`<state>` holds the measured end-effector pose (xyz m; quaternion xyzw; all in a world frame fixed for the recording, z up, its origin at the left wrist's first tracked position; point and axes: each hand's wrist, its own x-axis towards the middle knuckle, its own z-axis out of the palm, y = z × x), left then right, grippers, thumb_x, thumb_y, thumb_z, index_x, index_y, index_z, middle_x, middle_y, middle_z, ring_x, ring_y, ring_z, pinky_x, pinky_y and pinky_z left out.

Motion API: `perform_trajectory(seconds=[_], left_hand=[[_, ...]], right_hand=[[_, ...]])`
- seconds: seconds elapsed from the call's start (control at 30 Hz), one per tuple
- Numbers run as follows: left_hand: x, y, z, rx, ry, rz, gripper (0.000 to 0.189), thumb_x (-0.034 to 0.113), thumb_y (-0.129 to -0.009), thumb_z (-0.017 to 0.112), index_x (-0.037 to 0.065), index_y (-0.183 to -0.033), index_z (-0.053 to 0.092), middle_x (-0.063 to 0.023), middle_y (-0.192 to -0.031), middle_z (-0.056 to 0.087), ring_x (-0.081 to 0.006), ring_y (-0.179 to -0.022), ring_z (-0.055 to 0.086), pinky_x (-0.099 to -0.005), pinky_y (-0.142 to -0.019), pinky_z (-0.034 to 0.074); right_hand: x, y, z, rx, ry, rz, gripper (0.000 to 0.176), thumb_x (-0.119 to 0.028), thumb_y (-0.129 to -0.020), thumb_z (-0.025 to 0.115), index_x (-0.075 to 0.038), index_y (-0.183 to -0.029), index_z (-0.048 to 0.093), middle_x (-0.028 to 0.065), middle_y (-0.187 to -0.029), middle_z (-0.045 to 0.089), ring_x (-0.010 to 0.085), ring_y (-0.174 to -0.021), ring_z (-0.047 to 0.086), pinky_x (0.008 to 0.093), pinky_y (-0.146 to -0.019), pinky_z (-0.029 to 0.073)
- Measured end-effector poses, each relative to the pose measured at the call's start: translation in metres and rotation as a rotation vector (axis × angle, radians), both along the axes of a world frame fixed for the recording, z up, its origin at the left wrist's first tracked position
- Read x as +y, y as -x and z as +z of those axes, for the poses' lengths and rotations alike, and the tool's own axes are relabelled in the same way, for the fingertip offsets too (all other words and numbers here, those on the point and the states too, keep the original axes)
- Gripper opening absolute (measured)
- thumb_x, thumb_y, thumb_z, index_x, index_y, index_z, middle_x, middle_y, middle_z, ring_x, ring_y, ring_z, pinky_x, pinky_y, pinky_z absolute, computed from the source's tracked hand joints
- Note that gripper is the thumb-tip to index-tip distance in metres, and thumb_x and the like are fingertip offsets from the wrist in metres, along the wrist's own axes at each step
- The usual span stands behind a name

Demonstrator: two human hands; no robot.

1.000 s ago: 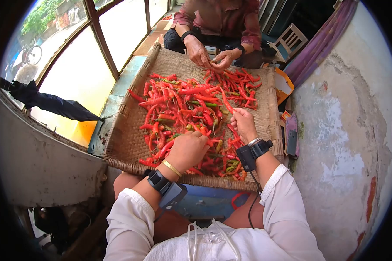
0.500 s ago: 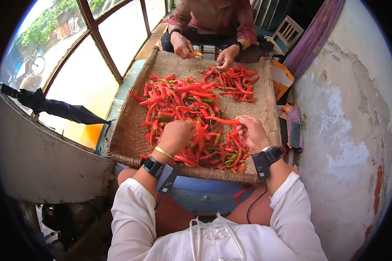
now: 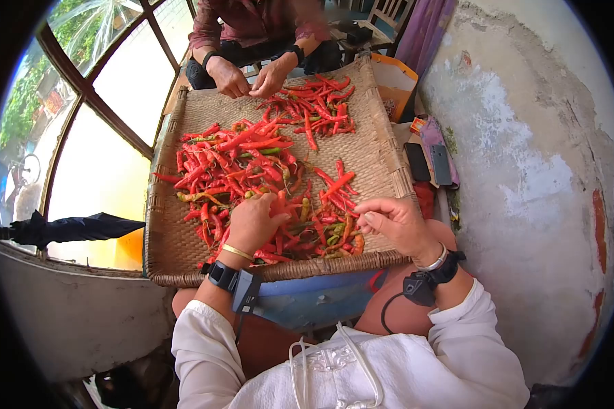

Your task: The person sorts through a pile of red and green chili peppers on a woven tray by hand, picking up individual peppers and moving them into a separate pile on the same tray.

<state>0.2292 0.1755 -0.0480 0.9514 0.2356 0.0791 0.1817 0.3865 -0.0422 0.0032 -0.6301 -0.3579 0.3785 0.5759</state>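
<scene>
A heap of red chili peppers (image 3: 215, 163) lies in a shallow woven basket (image 3: 205, 109) in front of me. Low in the heap, my left hand (image 3: 251, 221) has its thumb and forefinger around a red chili pepper (image 3: 280, 206); the other fingertips are hidden. My right hand (image 3: 397, 226) hovers by the heap's right edge, thumb and forefinger slightly apart, and no pepper shows in it. Just beyond its fingertips lie loose red peppers (image 3: 340, 184). A few green and yellowish peppers (image 3: 334, 235) are mixed in near the front.
Across the basket, a person's hands (image 3: 249, 78) meet beside a smaller pepper pile (image 3: 317, 105). A folded black umbrella (image 3: 82, 230) leans by the window on the left. Two phones (image 3: 430, 163) and an orange-edged bag (image 3: 394, 82) sit right of the basket, beside a peeling wall (image 3: 512, 170).
The view has turned right. My right hand has moved away from the heap, and the red pepper it held is out of its fingers. The other person's hands have come together.
</scene>
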Motion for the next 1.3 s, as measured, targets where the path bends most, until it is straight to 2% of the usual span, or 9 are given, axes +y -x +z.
perform_trajectory(seconds=[0.33,0.5,0.7,0.83,0.9,1.07,1.1,1.17,1.3], left_hand=[[0.002,0.010,0.008,-0.175,0.555,-0.018,0.014,0.015,-0.078,0.060,0.003,-0.083,0.057,-0.0058,-0.073,0.059,-0.0178,-0.063,0.058,-0.0295,-0.055,0.045],[0.014,0.005,0.025,-0.541,1.134,0.189,0.011,0.012,-0.084,0.057,0.004,-0.081,0.049,-0.0002,-0.064,0.056,-0.0041,-0.047,0.049,-0.0167,-0.039,0.038],[0.051,-0.026,0.052,-0.519,0.971,0.247,0.019,0.016,-0.085,0.058,-0.001,-0.093,0.053,-0.0031,-0.070,0.058,-0.0063,-0.054,0.055,-0.0177,-0.042,0.043],[0.054,-0.031,0.068,-0.770,0.405,0.217,0.040,0.019,-0.086,0.057,-0.002,-0.118,0.047,-0.0091,-0.100,0.058,-0.0099,-0.085,0.057,-0.0207,-0.070,0.047],[0.027,-0.004,0.117,-0.693,0.646,0.103,0.039,0.017,-0.086,0.056,-0.002,-0.119,0.047,-0.0109,-0.109,0.056,-0.0131,-0.095,0.055,-0.0228,-0.077,0.045],[-0.049,0.064,0.195,-1.435,0.179,-0.388,0.063,0.045,-0.087,0.045,-0.006,-0.123,0.037,-0.0229,-0.121,0.045,-0.0297,-0.104,0.051,-0.0357,-0.083,0.043],[-0.021,0.084,0.205,-1.306,0.302,-0.925,0.065,0.045,-0.090,0.037,0.014,-0.140,0.009,-0.0227,-0.141,0.015,-0.0395,-0.123,0.029,-0.0418,-0.088,0.043],[-0.092,0.070,0.225,-1.638,-0.037,-0.331,0.067,0.042,-0.084,0.051,0.025,-0.139,0.017,-0.0026,-0.146,0.008,-0.0344,-0.133,0.004,-0.0520,-0.098,0.023],[-0.101,0.081,0.225,-1.430,-0.043,-0.626,0.064,0.043,-0.084,0.051,0.021,-0.136,0.020,-0.0053,-0.142,0.014,-0.0337,-0.129,0.011,-0.0496,-0.095,0.026]], right_hand=[[-0.135,-0.092,0.022,0.092,-0.231,-0.613,0.022,-0.020,-0.087,0.052,-0.003,-0.099,0.058,0.0020,-0.070,0.059,0.0079,-0.058,0.053,0.0196,-0.051,0.042],[-0.191,-0.135,-0.001,-0.330,0.354,-0.652,0.017,-0.015,-0.086,0.052,-0.002,-0.093,0.060,0.0007,-0.067,0.056,0.0068,-0.054,0.050,0.0193,-0.048,0.040],[-0.220,-0.147,-0.084,-0.287,0.688,-0.487,0.012,-0.009,-0.082,0.055,0.000,-0.085,0.061,0.0026,-0.065,0.057,0.0088,-0.052,0.052,0.0214,-0.048,0.041],[-0.219,-0.136,-0.152,-0.292,0.535,-0.432,0.012,-0.008,-0.081,0.054,0.001,-0.084,0.061,0.0033,-0.065,0.058,0.0090,-0.052,0.051,0.0226,-0.048,0.041],[-0.215,-0.119,-0.170,-0.687,0.338,-0.266,0.011,-0.008,-0.082,0.055,0.001,-0.081,0.061,0.0036,-0.065,0.058,0.0091,-0.052,0.051,0.0238,-0.048,0.041],[-0.219,-0.102,-0.186,-0.793,0.464,-0.280,0.011,-0.008,-0.082,0.055,0.001,-0.080,0.060,0.0036,-0.065,0.058,0.0091,-0.052,0.051,0.0238,-0.048,0.041],[-0.218,-0.101,-0.188,-0.792,0.481,-0.292,0.011,-0.008,-0.082,0.054,0.001,-0.080,0.060,0.0036,-0.065,0.058,0.0091,-0.052,0.051,0.0237,-0.048,0.041],[-0.218,-0.103,-0.188,-0.793,0.503,-0.311,0.011,-0.008,-0.082,0.054,0.001,-0.080,0.060,0.0036,-0.065,0.058,0.0091,-0.052,0.051,0.0237,-0.048,0.041],[-0.219,-0.102,-0.192,-0.779,0.572,-0.339,0.011,-0.008,-0.082,0.054,0.001,-0.080,0.060,0.0036,-0.065,0.058,0.0091,-0.051,0.051,0.0237,-0.048,0.041]])
